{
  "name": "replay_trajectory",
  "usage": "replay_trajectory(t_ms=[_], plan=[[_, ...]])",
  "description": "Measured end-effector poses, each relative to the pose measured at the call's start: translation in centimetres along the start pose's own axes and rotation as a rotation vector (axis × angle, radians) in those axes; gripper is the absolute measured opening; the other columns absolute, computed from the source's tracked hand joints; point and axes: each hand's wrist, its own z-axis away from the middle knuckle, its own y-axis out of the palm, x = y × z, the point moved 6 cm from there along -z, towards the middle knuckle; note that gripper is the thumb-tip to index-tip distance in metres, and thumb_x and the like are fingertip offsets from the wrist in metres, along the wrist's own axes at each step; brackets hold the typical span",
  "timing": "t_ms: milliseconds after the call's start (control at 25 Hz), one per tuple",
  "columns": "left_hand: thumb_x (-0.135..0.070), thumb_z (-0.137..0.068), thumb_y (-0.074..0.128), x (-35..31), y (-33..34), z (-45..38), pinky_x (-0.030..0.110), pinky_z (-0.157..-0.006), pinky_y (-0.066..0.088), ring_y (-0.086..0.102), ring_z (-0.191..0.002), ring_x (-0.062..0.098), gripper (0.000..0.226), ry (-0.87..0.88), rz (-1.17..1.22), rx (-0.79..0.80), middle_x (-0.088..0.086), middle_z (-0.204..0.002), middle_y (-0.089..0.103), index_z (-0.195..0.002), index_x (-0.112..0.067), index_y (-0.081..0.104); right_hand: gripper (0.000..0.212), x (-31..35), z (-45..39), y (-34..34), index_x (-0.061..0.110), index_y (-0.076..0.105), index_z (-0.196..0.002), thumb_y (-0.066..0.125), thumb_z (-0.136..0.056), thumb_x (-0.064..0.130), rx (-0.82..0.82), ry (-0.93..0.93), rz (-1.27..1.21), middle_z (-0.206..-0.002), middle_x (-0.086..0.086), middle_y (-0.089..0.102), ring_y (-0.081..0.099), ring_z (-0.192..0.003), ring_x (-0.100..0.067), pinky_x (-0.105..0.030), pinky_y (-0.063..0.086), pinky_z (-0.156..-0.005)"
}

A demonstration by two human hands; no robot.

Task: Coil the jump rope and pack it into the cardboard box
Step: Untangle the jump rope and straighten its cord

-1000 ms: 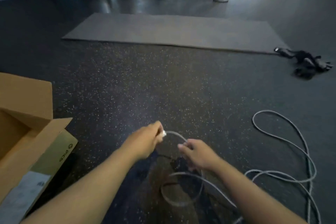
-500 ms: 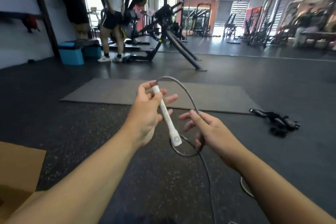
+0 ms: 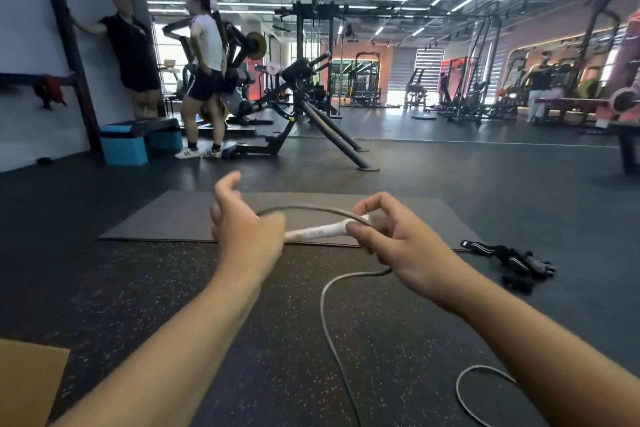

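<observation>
The jump rope's white handle (image 3: 318, 230) lies level between my hands, above the speckled floor. My left hand (image 3: 242, 236) covers its left end, thumb raised; how its fingers grip is hidden behind the hand. My right hand (image 3: 401, 243) pinches the handle's right end between thumb and forefinger. The grey rope (image 3: 323, 308) arcs from that end over to my left hand. Another stretch drops from under my right hand to the floor and loops at lower right. Only a flap of the cardboard box (image 3: 27, 381) shows at the bottom left.
A grey exercise mat (image 3: 166, 218) lies on the floor beyond my hands. Black straps (image 3: 512, 262) lie in a heap to the right. Two people (image 3: 204, 73) stand at the back left by a blue step platform (image 3: 131, 142) and a weight machine (image 3: 304, 107).
My view has risen from the floor to the gym. The handle turned from upright to level, and my right hand took hold of its far end.
</observation>
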Motion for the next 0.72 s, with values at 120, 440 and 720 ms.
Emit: replay_trajectory(t_ms=[120, 440, 720], plan=[[-0.035, -0.09, 0.061, -6.2, 2.2, 2.7, 0.036, -0.101, 0.045, 0.053, -0.122, 0.007, 0.046, 0.626, -0.39, 0.465, -0.026, -0.129, 0.054, -0.132, -0.042, 0.045, 0.019, 2.6, -1.2, -1.1, 0.017, 0.057, -0.109, 0.064, -0.098, 0.032, 0.095, -0.064, 0.222, -0.063, 0.011, 0.055, 0.04, -0.051, -0.002, -0.02, 0.034, -0.053], [-0.057, -0.098, 0.041, -7.4, 5.8, 2.7, 0.026, -0.077, 0.048, 0.059, -0.08, -0.001, 0.032, 0.517, -0.495, 0.949, -0.015, -0.087, 0.064, -0.107, -0.031, 0.057, 0.024, 4.4, -1.7, -3.4, 0.013, 0.047, -0.113, 0.065, -0.098, 0.013, 0.356, 0.068, -0.025, -0.074, -0.006, 0.058, 0.041, -0.056, -0.011, -0.023, 0.034, -0.051], [-0.061, -0.099, 0.03, -7.6, 5.5, 4.0, 0.021, -0.071, 0.049, 0.054, -0.064, 0.002, 0.053, 0.391, -0.454, 1.144, -0.015, -0.07, 0.055, -0.106, -0.024, 0.067, 0.024, 5.8, -1.0, -6.6, 0.01, 0.072, -0.091, 0.081, -0.076, 0.026, 0.327, 0.075, 0.013, -0.058, -0.003, 0.056, 0.047, -0.052, -0.015, -0.025, 0.041, -0.05]])
